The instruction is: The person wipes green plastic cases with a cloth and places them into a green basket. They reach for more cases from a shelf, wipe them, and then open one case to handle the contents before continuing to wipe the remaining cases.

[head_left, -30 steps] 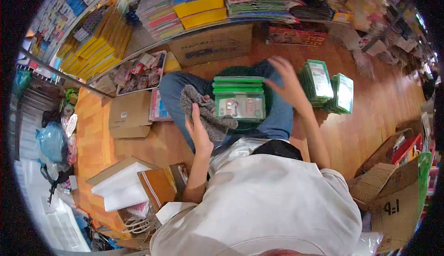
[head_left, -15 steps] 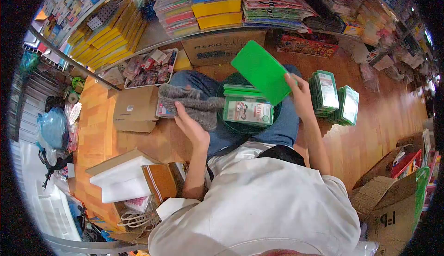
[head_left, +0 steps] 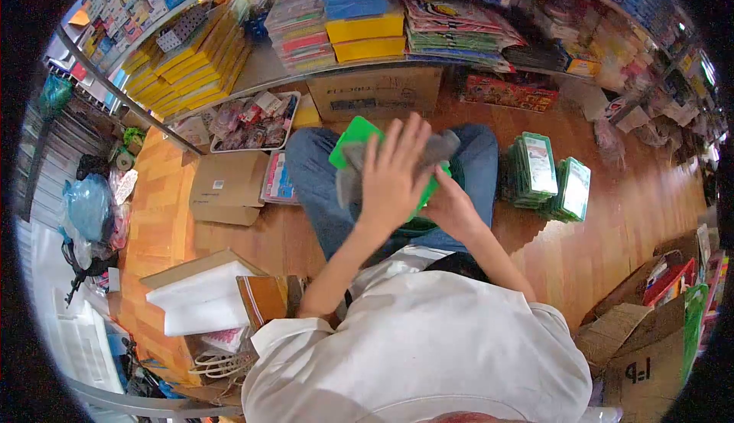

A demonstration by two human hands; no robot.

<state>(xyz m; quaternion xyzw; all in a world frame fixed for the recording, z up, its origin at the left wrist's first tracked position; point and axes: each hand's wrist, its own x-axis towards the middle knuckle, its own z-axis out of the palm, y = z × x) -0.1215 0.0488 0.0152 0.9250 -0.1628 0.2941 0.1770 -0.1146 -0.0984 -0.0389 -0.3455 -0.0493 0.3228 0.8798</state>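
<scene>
My left hand (head_left: pixel 394 186) lies over a fuzzy grey cloth (head_left: pixel 442 148), fingers spread, pressing it onto a flat green plastic case (head_left: pixel 353 131). The case is tilted above my lap, and its upper left corner shows past the cloth. Lower down, my right hand (head_left: pixel 453 207) grips the case near its lower right edge. Behind my hands, a dark green round thing (head_left: pixel 417 228) between my legs is mostly hidden. To the right on the floor stand two stacks of green-edged clear cases, a taller stack (head_left: pixel 537 167) and a shorter stack (head_left: pixel 573 188).
A cardboard box (head_left: pixel 223 186) and a clear box with pink and blue contents (head_left: pixel 280 180) sit left of my knee. Beyond them is a white tray of small packets (head_left: pixel 256 121). A loaded shelf (head_left: pixel 267 71) spans the front. Open cartons (head_left: pixel 638 346) flank me.
My left hand has brought the cloth rightward onto the green case. My right hand has lowered the case toward my lap. The clear box left of my knee is now uncovered.
</scene>
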